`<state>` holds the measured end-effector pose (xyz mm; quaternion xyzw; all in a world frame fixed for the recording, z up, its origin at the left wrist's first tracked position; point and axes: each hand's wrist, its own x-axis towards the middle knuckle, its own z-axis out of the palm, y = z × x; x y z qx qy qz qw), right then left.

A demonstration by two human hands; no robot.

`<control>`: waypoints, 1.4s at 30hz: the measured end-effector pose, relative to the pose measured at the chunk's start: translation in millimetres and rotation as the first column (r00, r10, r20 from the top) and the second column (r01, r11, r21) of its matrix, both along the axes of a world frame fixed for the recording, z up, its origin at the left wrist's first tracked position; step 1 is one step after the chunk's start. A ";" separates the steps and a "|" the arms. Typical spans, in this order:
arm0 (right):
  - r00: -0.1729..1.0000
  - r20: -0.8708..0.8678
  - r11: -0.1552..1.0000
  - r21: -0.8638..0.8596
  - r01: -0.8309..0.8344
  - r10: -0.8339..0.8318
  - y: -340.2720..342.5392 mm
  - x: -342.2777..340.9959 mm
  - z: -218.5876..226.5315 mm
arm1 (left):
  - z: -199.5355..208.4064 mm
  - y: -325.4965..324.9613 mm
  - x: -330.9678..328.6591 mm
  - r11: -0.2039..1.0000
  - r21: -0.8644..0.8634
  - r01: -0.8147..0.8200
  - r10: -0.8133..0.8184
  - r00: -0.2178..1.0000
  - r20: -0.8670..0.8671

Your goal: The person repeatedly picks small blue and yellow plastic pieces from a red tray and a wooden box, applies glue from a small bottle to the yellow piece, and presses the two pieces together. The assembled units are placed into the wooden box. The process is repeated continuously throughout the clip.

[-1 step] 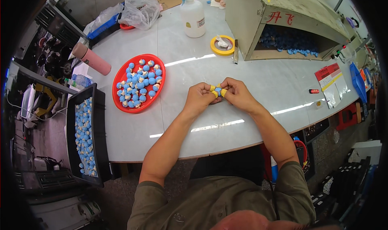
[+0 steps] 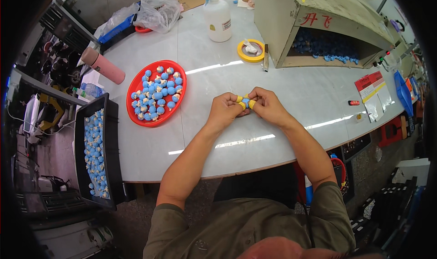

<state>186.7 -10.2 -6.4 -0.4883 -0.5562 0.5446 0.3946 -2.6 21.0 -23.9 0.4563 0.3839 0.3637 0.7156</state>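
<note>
Over the middle of the table, my left hand (image 2: 224,108) and my right hand (image 2: 270,107) meet with their fingertips pinched together. Between them is a small blue rounded piece (image 2: 246,102), partly covered by the fingers. Yellow wraps cover the thumbs and index fingertips of both hands. To the left lies a red round tray (image 2: 181,100) bearing many small blue balls with cream-coloured parts (image 2: 158,96). A black bin (image 2: 111,154) at the table's left edge contains more blue and cream pieces (image 2: 94,150).
A pink bottle (image 2: 108,70) leans near the red tray. Farther back are a white squeeze bottle (image 2: 217,22), a yellow tape roll (image 2: 245,56) and an open-fronted box (image 2: 278,36) with blue pieces inside. On the right lie a small red object (image 2: 353,103) and a red-and-yellow card (image 2: 368,82).
</note>
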 end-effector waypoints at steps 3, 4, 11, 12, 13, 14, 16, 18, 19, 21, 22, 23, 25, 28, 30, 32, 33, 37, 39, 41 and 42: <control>1.000 0.015 1.000 0.020 0.008 -0.008 -0.3 -0.3 -1.8 | 1.6 -0.8 0.7 1.000 0.018 -0.007 0.007 1.000 -0.016; 1.000 0.016 1.000 0.028 0.010 -0.011 -0.2 -0.3 -2.8 | 2.1 -0.9 0.7 1.000 0.024 -0.007 0.008 1.000 -0.025; 1.000 0.012 0.998 0.061 0.018 -0.019 -0.1 -2.2 -7.9 | 2.0 0.3 0.9 1.000 0.010 -0.023 0.023 1.000 0.007; 1.000 0.011 0.997 0.077 0.020 -0.021 -0.2 -2.6 -9.4 | 0.7 0.3 1.4 1.000 0.011 -0.028 0.028 0.999 0.015; 1.000 0.010 0.995 0.093 0.023 -0.024 -0.5 -2.8 -10.3 | -0.1 0.1 1.7 0.999 0.011 -0.032 0.032 0.999 0.022; 1.000 0.010 0.995 0.092 0.024 -0.025 -0.5 -3.2 -10.0 | -0.1 0.0 1.5 0.999 0.020 -0.029 0.029 1.000 0.012; 0.999 0.012 0.995 0.092 0.028 -0.030 0.0 -3.9 -9.2 | 0.0 -0.2 0.8 0.999 0.040 -0.021 0.021 1.000 -0.009; 0.999 0.009 0.994 0.108 0.030 -0.031 1.0 -3.7 -11.2 | -2.2 -0.2 1.6 0.999 0.035 -0.031 0.031 1.000 0.003; 0.999 0.007 0.993 0.116 0.030 -0.031 1.6 -3.4 -12.3 | -2.3 -0.3 2.0 0.999 0.032 -0.036 0.035 0.999 0.009; 1.000 -0.001 0.993 0.111 0.024 -0.024 3.1 -2.4 -13.3 | -0.4 0.1 1.6 0.999 0.031 -0.028 0.028 1.000 -0.003; 1.000 -0.005 0.994 0.109 0.021 -0.020 3.6 -2.1 -13.8 | 0.3 0.2 1.2 0.999 0.030 -0.024 0.025 1.000 -0.009; 1.000 -0.009 0.994 0.108 0.021 -0.020 3.9 -2.1 -14.2 | -0.6 0.3 0.8 0.999 0.033 -0.020 0.021 1.000 -0.006; 1.000 -0.018 0.994 0.106 0.023 -0.021 4.4 -2.3 -14.9 | -2.3 0.5 0.6 0.999 0.037 -0.012 0.012 1.000 0.000; 1.000 0.006 0.994 0.111 0.021 -0.022 5.7 -1.5 -17.7 | 0.2 -0.1 1.6 0.999 0.027 -0.019 0.019 1.000 0.024; 0.999 0.011 0.993 0.114 0.030 -0.031 5.2 -2.1 -15.9 | -0.1 0.7 0.7 0.999 0.031 -0.011 0.011 1.000 0.010; 0.999 0.011 0.993 0.112 0.036 -0.037 4.9 -2.2 -14.4 | 0.1 1.1 1.0 1.000 0.030 -0.009 0.009 1.000 0.006; 0.999 0.008 0.993 0.109 0.036 -0.037 4.8 -2.2 -14.0 | 0.3 1.0 1.4 1.000 0.026 -0.011 0.011 1.000 0.010; 0.999 0.007 0.993 0.107 0.043 -0.044 4.8 -2.6 -13.7 | 1.9 0.5 1.0 1.000 0.018 -0.018 0.017 1.000 0.015; 0.999 0.015 0.994 0.105 0.041 -0.043 5.7 -1.9 -14.6 | 0.8 1.1 0.8 1.000 0.023 -0.010 0.010 1.000 -0.003; 0.999 0.006 0.994 0.097 0.043 -0.044 5.6 -1.7 -14.6 | 0.6 1.4 0.8 1.000 0.018 -0.004 0.004 1.000 -0.012; 0.999 -0.007 0.995 0.090 0.045 -0.045 5.2 -2.2 -13.8 | 1.0 1.6 0.8 1.000 0.010 -0.002 0.002 1.000 -0.012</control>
